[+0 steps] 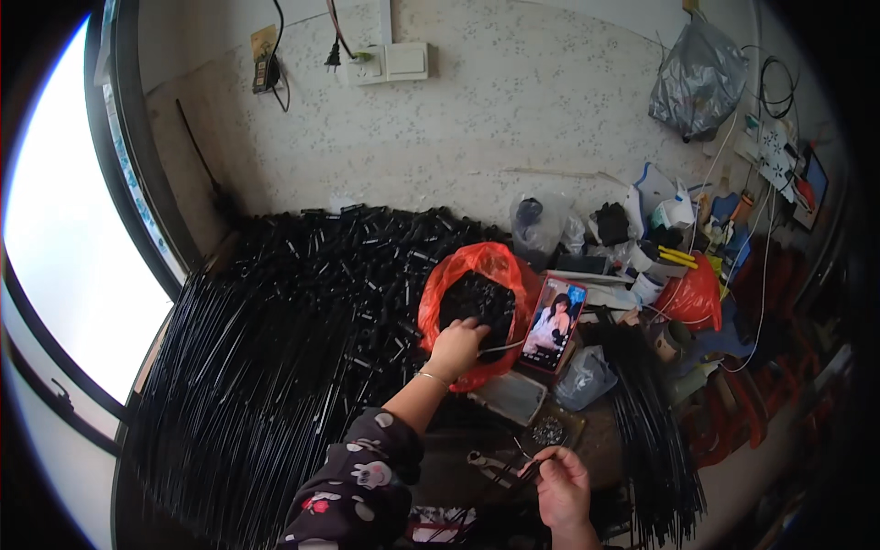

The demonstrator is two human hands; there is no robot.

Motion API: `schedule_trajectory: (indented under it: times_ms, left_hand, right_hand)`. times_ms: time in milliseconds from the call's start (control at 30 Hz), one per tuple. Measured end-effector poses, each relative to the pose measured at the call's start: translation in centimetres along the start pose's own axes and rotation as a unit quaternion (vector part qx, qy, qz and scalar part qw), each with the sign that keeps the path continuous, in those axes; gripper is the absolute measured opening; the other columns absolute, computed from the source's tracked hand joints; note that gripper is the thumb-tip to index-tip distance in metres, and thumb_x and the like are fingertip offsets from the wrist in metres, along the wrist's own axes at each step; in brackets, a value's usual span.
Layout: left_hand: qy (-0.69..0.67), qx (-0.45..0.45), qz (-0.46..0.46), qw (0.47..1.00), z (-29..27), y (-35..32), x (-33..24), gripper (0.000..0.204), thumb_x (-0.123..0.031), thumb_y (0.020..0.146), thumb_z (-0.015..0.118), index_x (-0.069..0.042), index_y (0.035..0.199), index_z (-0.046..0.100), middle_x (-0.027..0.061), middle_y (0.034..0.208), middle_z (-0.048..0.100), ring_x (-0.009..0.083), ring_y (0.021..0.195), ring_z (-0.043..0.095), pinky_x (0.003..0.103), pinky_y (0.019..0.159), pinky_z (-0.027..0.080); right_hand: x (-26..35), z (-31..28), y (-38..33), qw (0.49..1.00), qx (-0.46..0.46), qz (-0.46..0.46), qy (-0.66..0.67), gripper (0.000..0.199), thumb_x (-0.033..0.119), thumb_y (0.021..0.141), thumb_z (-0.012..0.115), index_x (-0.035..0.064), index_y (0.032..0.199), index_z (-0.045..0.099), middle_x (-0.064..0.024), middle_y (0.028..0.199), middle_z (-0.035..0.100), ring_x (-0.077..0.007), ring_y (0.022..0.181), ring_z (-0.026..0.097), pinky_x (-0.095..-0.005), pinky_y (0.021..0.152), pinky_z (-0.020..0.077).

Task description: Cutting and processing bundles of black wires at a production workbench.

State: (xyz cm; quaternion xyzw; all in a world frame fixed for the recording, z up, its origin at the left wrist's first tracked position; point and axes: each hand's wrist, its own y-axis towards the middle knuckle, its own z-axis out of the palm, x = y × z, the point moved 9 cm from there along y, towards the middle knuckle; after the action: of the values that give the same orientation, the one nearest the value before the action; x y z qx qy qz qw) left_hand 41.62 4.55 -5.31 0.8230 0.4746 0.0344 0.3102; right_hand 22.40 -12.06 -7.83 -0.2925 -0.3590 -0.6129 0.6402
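Note:
My left hand (458, 348) reaches over the near rim of a red plastic bag (522, 275) and into the small black pieces (478, 298) inside. Its fingers bend down among them and the tips are hidden, so I cannot tell whether they grip one. Lower right, my right hand (561, 481) is closed, thumb against forefinger, on thin black rods (502, 474). Just left of it lie pliers (484, 460) with pale handles. Above it is a shallow dish of small shiny metal parts (550, 431). A thin metal-looking stick (502, 347) crosses the bag's right side.
Long black rods (229, 394) cover the left, below a heap of black tubular pieces (321, 247). A phone (554, 323) playing video leans beside the bag. Near it are a clear container (513, 397), a grey plastic bag (587, 378) and more black rods (646, 440). Clutter fills the right.

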Motion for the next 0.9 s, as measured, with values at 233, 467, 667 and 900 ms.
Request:
schedule_trajectory:
  times_ms: [233,467,667,900]
  left_hand:
    - [0.161,0.188,-0.019,0.969,5.1,1.3,2.3,0.011,-0.012,0.077,0.055,-0.006,0.076,0.064,0.0126,0.075,0.064,0.0264,0.071,0.064,0.037,0.056,0.052]
    - [0.201,0.085,-0.061,0.974,3.2,1.5,3.9,0.012,-0.014,0.064,0.064,-0.007,0.073,0.064,0.0148,0.078,0.061,0.0332,0.073,0.061,0.042,0.064,0.050]
    - [0.101,0.034,0.007,0.994,3.4,3.2,4.8,0.042,-0.006,0.074,0.050,-0.010,0.115,0.053,0.0189,0.124,0.047,0.0361,0.107,0.049,0.042,0.093,0.038]
    - [0.275,0.097,0.015,0.956,4.3,3.3,4.6,0.010,-0.010,0.078,0.050,-0.008,0.078,0.060,0.0110,0.082,0.062,0.0253,0.076,0.063,0.035,0.063,0.053]
  right_hand:
    - [0.1,0.0,0.0,0.995,-0.005,0.067,-0.069,0.017,0.000,0.084,0.055,-0.0027,0.100,0.059,-0.0102,0.097,0.062,-0.0175,0.090,0.060,-0.0293,0.082,0.0475]
    - [1.0,2.6,-2.4,0.993,0.102,0.030,-0.059,0.022,0.018,0.088,0.057,0.0034,0.104,0.059,0.0031,0.088,0.056,-0.0044,0.082,0.051,-0.0191,0.079,0.0415]
    - [1.6,2.9,-3.8,0.994,0.092,0.033,-0.040,0.022,0.012,0.088,0.056,-0.0001,0.106,0.058,-0.0033,0.095,0.060,-0.0083,0.088,0.056,-0.0220,0.081,0.0442]
    - [2.1,2.3,-2.7,0.997,0.060,0.032,-0.047,0.020,0.007,0.087,0.056,0.0003,0.105,0.059,-0.0013,0.092,0.061,-0.0067,0.085,0.057,-0.0194,0.078,0.0446]
